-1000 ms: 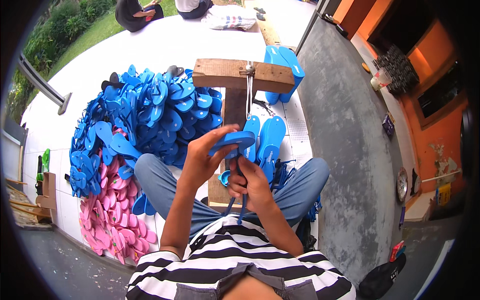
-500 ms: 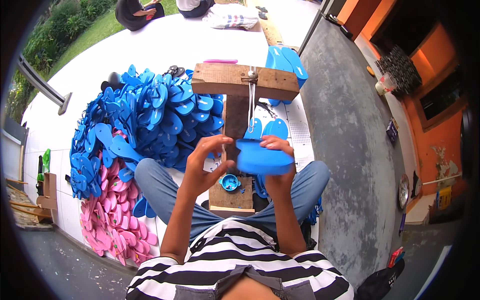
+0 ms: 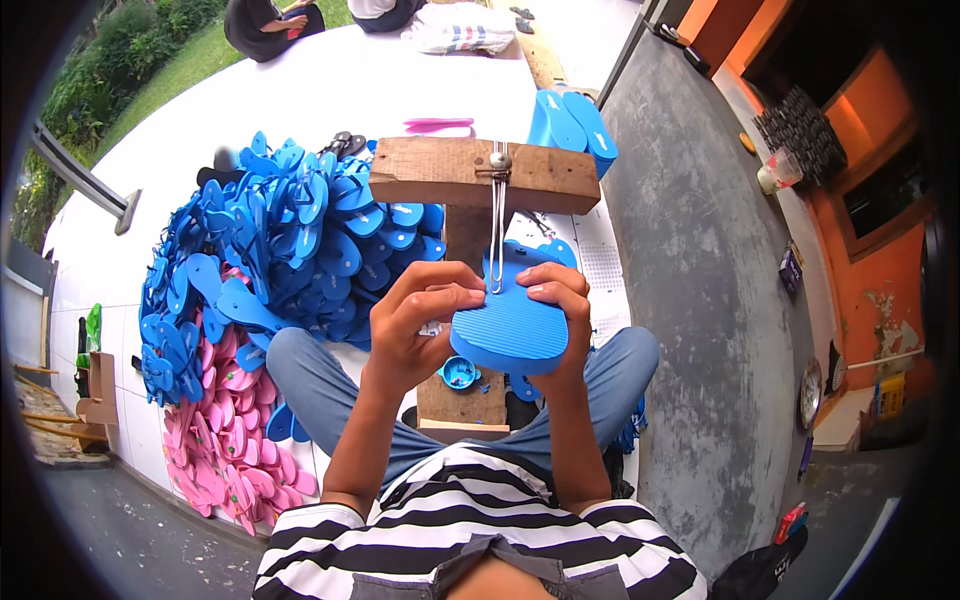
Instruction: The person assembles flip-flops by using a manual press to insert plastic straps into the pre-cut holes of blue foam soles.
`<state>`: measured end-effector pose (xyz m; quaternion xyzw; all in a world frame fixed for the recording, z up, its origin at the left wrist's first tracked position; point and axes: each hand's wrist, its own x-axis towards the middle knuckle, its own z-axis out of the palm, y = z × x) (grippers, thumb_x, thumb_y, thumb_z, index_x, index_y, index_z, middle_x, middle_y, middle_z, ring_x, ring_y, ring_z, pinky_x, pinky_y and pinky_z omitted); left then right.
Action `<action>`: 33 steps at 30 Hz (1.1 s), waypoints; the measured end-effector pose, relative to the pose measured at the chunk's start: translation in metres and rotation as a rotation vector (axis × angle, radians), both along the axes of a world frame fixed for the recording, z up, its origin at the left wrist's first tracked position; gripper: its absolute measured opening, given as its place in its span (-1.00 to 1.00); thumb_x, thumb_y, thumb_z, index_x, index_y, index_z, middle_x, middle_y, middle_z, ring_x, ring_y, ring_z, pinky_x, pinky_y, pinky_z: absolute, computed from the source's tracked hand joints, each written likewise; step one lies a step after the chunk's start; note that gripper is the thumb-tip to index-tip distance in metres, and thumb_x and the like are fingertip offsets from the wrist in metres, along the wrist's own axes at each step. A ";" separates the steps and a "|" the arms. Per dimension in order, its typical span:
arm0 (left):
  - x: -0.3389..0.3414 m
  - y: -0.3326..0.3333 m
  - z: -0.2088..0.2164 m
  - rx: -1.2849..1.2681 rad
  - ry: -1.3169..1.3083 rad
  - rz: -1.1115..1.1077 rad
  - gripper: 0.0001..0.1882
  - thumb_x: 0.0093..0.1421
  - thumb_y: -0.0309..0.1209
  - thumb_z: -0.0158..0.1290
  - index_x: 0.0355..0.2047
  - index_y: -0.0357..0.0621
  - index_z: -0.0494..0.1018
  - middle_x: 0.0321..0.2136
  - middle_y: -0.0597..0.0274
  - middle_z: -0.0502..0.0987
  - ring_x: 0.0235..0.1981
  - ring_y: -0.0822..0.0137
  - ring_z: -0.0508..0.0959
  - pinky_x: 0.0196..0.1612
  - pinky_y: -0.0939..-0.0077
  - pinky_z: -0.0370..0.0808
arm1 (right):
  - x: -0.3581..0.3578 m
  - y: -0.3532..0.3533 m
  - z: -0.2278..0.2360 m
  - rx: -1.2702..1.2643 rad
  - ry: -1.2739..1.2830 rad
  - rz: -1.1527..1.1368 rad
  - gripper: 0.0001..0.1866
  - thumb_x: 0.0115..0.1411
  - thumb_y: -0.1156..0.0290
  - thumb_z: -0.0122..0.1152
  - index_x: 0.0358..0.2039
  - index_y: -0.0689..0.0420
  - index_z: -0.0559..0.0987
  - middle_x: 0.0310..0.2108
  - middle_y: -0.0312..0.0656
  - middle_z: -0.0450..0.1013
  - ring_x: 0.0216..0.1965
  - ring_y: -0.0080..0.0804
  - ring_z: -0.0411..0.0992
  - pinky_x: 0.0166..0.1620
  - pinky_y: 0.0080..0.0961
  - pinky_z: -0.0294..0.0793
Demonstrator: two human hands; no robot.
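A blue flip-flop sole [image 3: 512, 335] is held between my hands, ribbed face up and tilted, its rounded end towards me. My right hand [image 3: 566, 300] grips it along the right side. At the left edge my left hand [image 3: 412, 312] closes on it, fingertips beside the lower tip of a metal wire loop [image 3: 499, 225]. That loop hangs from a wooden crossbar [image 3: 425, 172] and its tip meets the sole's upper face. Whether it passes into the sole I cannot tell. Beneath my hands, a small blue bowl [image 3: 459, 373] with little bits inside stands on a wooden board [image 3: 450, 407].
Left lies a big heap of blue flip-flops [image 3: 330, 235], with pink flip-flops [image 3: 235, 440] nearer me. Blue soles [image 3: 572, 125] stand behind the crossbar's right end, and pink soles [image 3: 440, 127] lie beyond it. Two people [image 3: 268, 28] sit at the far edge near a white sack [image 3: 460, 30].
The sole has turned from a blurred, edge-on pose to ribbed face up and come against the wire loop. My left hand has moved in from open fingers to close on its edge.
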<state>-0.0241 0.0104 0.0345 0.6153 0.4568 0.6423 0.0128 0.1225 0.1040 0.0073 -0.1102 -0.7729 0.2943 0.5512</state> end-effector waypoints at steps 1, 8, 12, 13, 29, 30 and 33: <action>0.000 0.001 0.002 0.004 0.009 0.001 -0.70 0.05 -0.58 0.26 -0.21 -0.26 0.44 -0.27 -0.02 0.50 -0.32 0.25 0.62 -0.30 0.47 0.61 | 0.000 0.000 0.001 -0.049 0.003 0.029 -0.49 -0.05 0.42 0.40 -0.09 0.07 0.37 -0.17 -0.11 0.46 -0.10 -0.14 0.43 0.05 -0.20 0.25; 0.006 0.008 0.046 -0.402 -0.391 -0.031 -0.81 0.15 -0.63 0.17 -0.23 -0.32 0.42 -0.34 0.15 0.50 -0.44 0.44 0.59 -0.50 0.66 0.54 | -0.006 -0.017 0.017 -0.334 -0.179 -0.239 -0.50 0.12 0.38 0.35 0.02 0.19 0.36 -0.08 0.00 0.31 -0.08 -0.10 0.31 0.02 -0.18 0.26; -0.015 0.053 0.048 -0.366 -0.138 0.301 -0.81 0.13 -0.47 0.24 -0.36 -0.25 0.43 -0.49 0.23 0.51 -0.63 0.48 0.50 -0.58 0.61 0.39 | -0.052 0.017 0.009 -0.343 0.004 -0.372 -0.37 0.10 0.34 0.41 0.06 0.24 0.26 -0.18 -0.06 0.17 -0.10 -0.21 0.18 0.06 -0.27 0.17; -0.018 0.063 0.056 -0.345 -0.112 0.357 -0.79 0.09 -0.46 0.27 -0.39 -0.23 0.43 -0.50 0.19 0.48 -0.65 0.41 0.50 -0.58 0.54 0.37 | -0.062 0.028 0.008 -0.356 0.128 -0.346 -0.32 0.07 0.32 0.44 0.05 0.25 0.22 -0.21 -0.10 0.15 -0.14 -0.25 0.15 0.06 -0.28 0.15; 0.033 -0.031 -0.134 -0.701 -0.446 0.099 -0.81 0.27 -0.38 0.11 -0.32 -0.31 0.51 -0.57 0.27 0.51 -0.52 0.56 0.45 -0.49 0.63 0.36 | 0.011 -0.070 -0.130 -0.972 -0.342 0.097 -0.73 0.31 0.38 0.15 -0.02 0.17 0.45 -0.26 -0.29 0.50 -0.30 -0.58 0.43 -0.20 -0.59 0.42; 0.028 -0.039 -0.131 -0.755 -0.385 0.093 -0.80 0.27 -0.37 0.11 -0.35 -0.31 0.52 -0.54 0.31 0.52 -0.49 0.59 0.43 -0.51 0.65 0.34 | 0.015 -0.078 -0.132 -1.020 -0.309 0.123 -0.74 0.31 0.40 0.14 -0.02 0.17 0.45 -0.25 -0.28 0.50 -0.29 -0.57 0.44 -0.18 -0.59 0.42; 0.028 -0.056 -0.126 -0.794 -0.377 0.011 -0.78 0.28 -0.37 0.10 -0.39 -0.31 0.56 -0.56 0.35 0.51 -0.49 0.61 0.40 -0.45 0.64 0.35 | 0.026 -0.092 -0.127 -0.990 -0.342 0.196 -0.69 0.29 0.38 0.16 0.01 0.19 0.43 -0.23 -0.18 0.55 -0.16 -0.47 0.53 -0.13 -0.52 0.48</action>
